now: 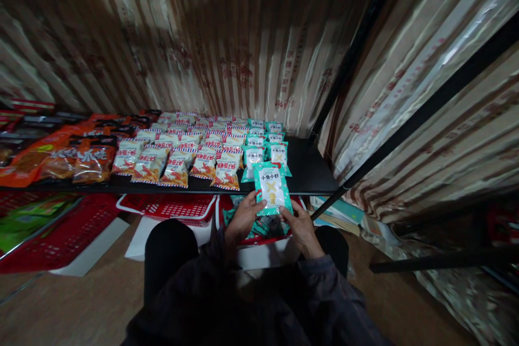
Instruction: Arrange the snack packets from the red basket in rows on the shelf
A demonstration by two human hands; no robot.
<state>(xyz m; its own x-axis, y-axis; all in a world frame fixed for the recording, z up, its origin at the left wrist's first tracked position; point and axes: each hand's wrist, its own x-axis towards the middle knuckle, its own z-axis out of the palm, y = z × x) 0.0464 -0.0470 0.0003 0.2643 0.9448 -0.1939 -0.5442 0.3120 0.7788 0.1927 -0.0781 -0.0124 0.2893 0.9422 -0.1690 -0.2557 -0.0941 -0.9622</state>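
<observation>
A teal and white snack bag point(272, 189) is held up in front of the shelf edge, its printed face toward me. My left hand point(244, 217) pinches its lower left corner, and my right hand point(300, 227) grips the lower right corner. Just behind it, matching teal bags point(254, 158) stand in two short rows on the black shelf point(312, 165). Below my hands, a red basket point(220, 216) holds more teal bags point(259, 227), partly hidden by my hands and the held bag.
White and orange snack bags point(174, 166) fill the shelf's middle, with orange bags point(95, 157) further left. Under the shelf are a red basket point(170, 206) and another with green packets point(36, 216). A black post point(365, 165) slants up at the right, before striped sheeting point(405, 113).
</observation>
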